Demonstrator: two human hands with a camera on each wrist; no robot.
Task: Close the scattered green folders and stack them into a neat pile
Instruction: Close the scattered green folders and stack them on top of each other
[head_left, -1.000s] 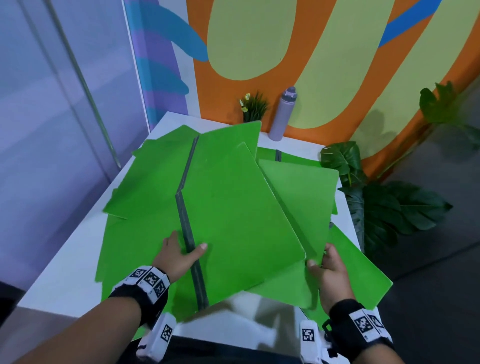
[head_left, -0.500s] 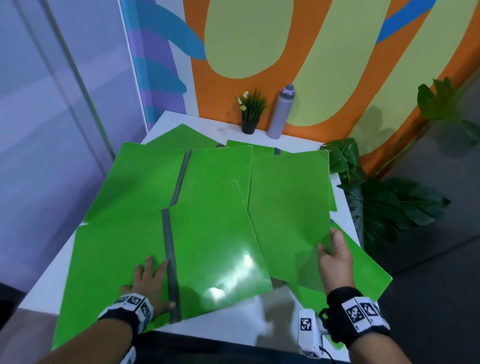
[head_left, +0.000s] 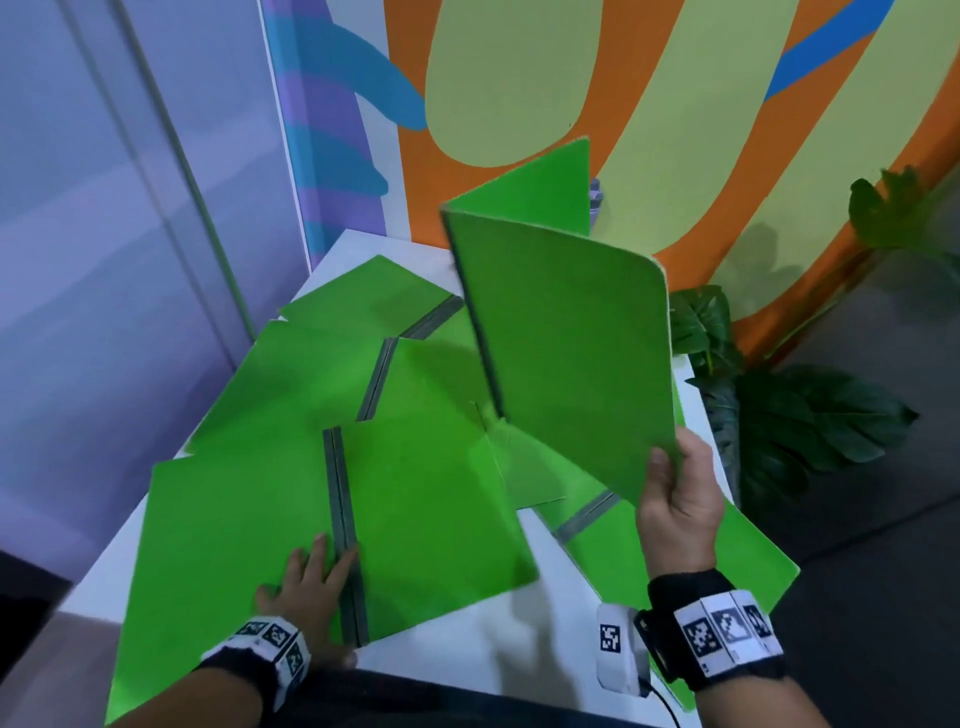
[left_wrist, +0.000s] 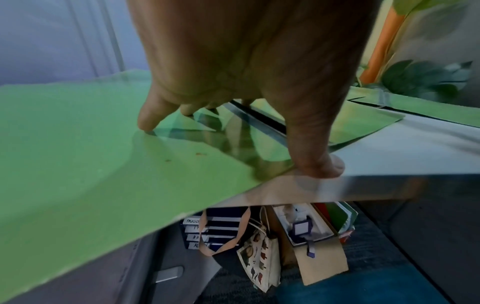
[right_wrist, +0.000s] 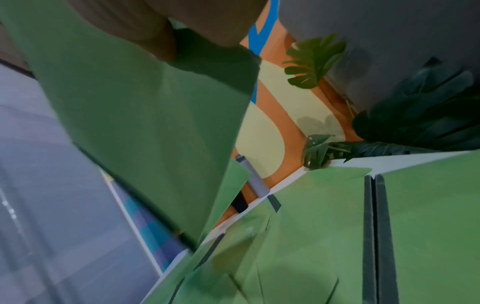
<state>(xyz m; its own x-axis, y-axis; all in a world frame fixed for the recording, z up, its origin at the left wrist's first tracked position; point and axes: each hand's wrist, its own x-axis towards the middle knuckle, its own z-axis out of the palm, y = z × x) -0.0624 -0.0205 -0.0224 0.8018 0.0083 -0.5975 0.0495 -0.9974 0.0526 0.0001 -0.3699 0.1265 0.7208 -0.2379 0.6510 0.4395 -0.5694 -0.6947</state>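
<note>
Several open green folders with grey spines lie overlapping on the white table (head_left: 467, 654). My right hand (head_left: 675, 488) pinches the near corner of one green folder (head_left: 566, 343), (right_wrist: 135, 115) and holds it up, half folded, above the table's right side. My left hand (head_left: 306, 587), (left_wrist: 233, 115) presses flat, fingers spread, on the nearest open folder (head_left: 426, 519), (left_wrist: 78, 164) beside its grey spine (head_left: 345, 535). Two more open folders (head_left: 311, 379) lie farther back, and another (head_left: 737, 551) pokes out at the right under my right wrist.
A grey bottle (right_wrist: 255, 181) stands at the table's far edge against the orange and yellow wall. Leafy plants (head_left: 810, 415) crowd the table's right side. Under the table sit bags and boxes (left_wrist: 272, 242). A glass wall runs along the left.
My right hand has lifted its folder off the table and swung its cover up. My left hand stays pressed by the near folder's spine.
</note>
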